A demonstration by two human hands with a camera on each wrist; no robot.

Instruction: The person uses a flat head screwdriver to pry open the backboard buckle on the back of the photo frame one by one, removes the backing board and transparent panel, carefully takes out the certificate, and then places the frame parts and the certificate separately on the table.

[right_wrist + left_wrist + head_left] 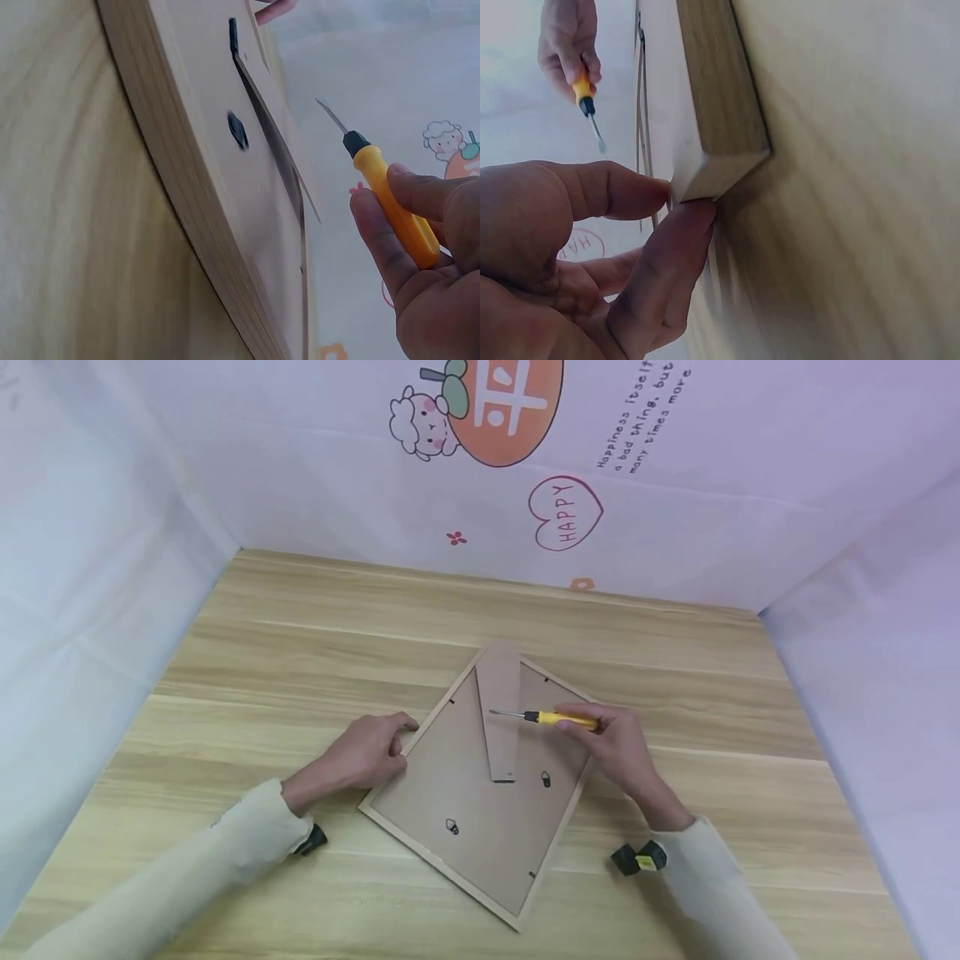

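Note:
A picture frame [420, 777] lies face down on the table, set at an angle, its brown backing and wooden border showing. A flat easel leg [497, 747] runs along the backing, and in the right wrist view it stands slightly off it. My left hand [363, 752] is at the frame's left edge; the left wrist view shows thumb and finger pinching the wooden border [724, 82]. My right hand [622, 747] holds a screwdriver [567, 720] by its yellow handle, above the frame's right part. Its metal tip points left over the easel leg, apart from it in the right wrist view.
Small black hangers [546, 779] and dark tabs [532, 874] sit on the backing. The wood-grain table [300, 635] surrounds the frame. Behind it stands a white printed cloth [337, 485], with pale cloth walls at both sides. A black device is at each wrist.

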